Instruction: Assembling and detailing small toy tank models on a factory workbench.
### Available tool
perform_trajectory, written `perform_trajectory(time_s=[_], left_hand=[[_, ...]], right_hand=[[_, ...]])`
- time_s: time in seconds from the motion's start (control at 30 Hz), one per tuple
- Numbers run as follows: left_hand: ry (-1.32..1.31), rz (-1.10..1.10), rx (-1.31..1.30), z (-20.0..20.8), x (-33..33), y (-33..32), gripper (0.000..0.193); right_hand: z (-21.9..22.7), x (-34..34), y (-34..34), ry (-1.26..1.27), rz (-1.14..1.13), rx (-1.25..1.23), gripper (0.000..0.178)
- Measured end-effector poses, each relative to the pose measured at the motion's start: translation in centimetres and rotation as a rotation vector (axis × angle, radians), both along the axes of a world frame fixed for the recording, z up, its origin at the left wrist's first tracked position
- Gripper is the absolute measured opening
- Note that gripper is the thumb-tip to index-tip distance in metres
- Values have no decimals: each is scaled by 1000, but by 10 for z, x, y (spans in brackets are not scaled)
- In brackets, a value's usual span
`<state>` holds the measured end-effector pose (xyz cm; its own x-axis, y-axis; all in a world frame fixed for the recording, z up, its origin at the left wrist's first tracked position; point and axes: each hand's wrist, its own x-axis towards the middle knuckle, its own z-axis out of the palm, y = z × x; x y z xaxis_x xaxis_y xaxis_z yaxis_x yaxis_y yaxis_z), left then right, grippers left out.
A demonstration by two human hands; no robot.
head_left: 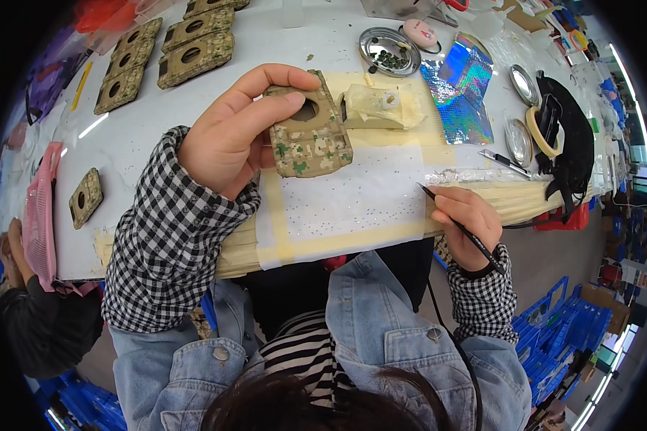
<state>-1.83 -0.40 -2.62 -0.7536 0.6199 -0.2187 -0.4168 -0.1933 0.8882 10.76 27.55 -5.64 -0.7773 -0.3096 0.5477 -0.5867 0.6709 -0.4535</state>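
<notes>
My left hand (226,133) is raised over the table, closed around a camouflage-patterned housing (311,149) with a round hole, the thumb lying beside the hole. A slim black pen-like tool (484,251) is pinched in my right hand (471,214) at the right side of a white sheet (345,188). Its fine tip points up and left, away from the housing; whether it is a brush or another tool I cannot make out. Tiny shiny specks lie scattered over the sheet, which has yellowish tape along its edges.
More camouflage housings (196,57) stand at the far left, and a single one (86,197) lies nearer. A metal dish (389,52) holds small dark pieces. Beside it lies a holographic pouch (461,93); a craft knife (505,163) is farther right. Someone's arm (21,258) shows at left.
</notes>
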Motion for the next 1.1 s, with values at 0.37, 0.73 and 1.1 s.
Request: perform_trajectory(time_s=[0.37,0.73,1.1], left_hand=[[-3,-7,-7,1,0,0,26],[-9,-41,-1,2,4,-2,17],[-42,-95,24,20,10,-11,26]], right_hand=[[-8,2,4,-137,-63,-228,13],[50,-42,-21,-540,1,-690,15],[101,-101,-81,-671,299,-661,18]])
